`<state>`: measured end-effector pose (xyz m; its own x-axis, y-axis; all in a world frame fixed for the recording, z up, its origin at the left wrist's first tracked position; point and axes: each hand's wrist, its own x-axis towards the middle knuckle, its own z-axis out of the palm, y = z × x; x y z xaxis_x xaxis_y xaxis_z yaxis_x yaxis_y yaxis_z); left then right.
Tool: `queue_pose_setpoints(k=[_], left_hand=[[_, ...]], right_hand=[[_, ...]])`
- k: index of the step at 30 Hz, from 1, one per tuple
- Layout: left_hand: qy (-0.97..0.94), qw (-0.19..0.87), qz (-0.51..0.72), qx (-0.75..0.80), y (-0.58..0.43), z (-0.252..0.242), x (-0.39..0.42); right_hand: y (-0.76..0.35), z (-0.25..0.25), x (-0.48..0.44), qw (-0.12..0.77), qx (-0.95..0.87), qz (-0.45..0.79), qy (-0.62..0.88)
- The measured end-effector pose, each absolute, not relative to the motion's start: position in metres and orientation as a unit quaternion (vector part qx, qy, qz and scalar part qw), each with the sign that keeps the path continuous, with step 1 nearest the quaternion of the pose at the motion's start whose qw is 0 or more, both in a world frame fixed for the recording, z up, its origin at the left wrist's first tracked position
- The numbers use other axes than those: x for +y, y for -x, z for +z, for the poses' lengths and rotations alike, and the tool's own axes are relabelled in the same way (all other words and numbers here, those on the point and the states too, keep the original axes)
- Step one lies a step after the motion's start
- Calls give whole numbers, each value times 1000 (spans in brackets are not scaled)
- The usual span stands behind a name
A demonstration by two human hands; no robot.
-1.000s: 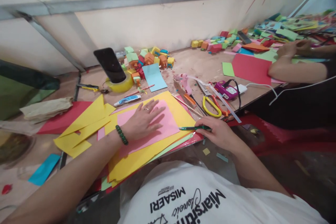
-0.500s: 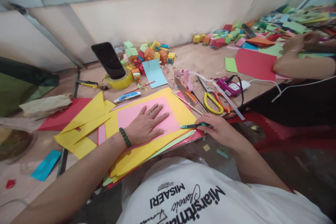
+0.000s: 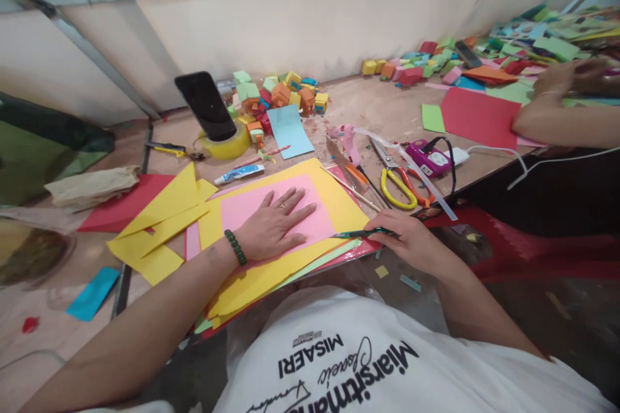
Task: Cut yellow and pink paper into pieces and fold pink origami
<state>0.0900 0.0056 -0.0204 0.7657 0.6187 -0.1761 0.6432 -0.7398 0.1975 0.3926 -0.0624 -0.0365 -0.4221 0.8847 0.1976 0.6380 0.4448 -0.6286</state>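
My left hand lies flat with spread fingers on a pink paper sheet. That sheet rests on a larger yellow sheet, with green and red sheets showing beneath its near edge. Between the fingers of my right hand is a slim green pen. Its tip points left and meets the near right corner of the pink sheet. Folded yellow paper pieces overlap to the left of the stack.
Scissors, a pink glue gun and a purple power socket lie to the right. Behind stand a phone on a yellow tape roll and small paper boxes. Another person's arm is at far right.
The view has shifted slightly, so everything sits a little further right. Both hands keep nearly the same pose, with the pen tip still at the pink sheet's corner.
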Motion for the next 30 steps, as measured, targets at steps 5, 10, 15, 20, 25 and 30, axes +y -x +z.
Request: queue_pose_setpoints(k=[5,10,15,20,25,30], left_hand=[[-932,116,-51,339,-90,-21,6],[-932,109,-53,341,-89,-23,6],[-938,98,-46,330,-88,-25,6],[-938,99,-42,330,-88,-25,7],[-936,98,-56,332,-89,-23,6],[-936,99,-55,334,-90,-22,6]], right_hand=[[-387,-34,-64,267,-812,230,466],[-381,-35,-66,264,-815,229,462],[-377,-39,-67,268,-819,221,456],[-372,-37,-69,281,-821,214,449],[-367,-35,-69,285,-826,210,439],[-361,-34,-70,279,-827,209,440]])
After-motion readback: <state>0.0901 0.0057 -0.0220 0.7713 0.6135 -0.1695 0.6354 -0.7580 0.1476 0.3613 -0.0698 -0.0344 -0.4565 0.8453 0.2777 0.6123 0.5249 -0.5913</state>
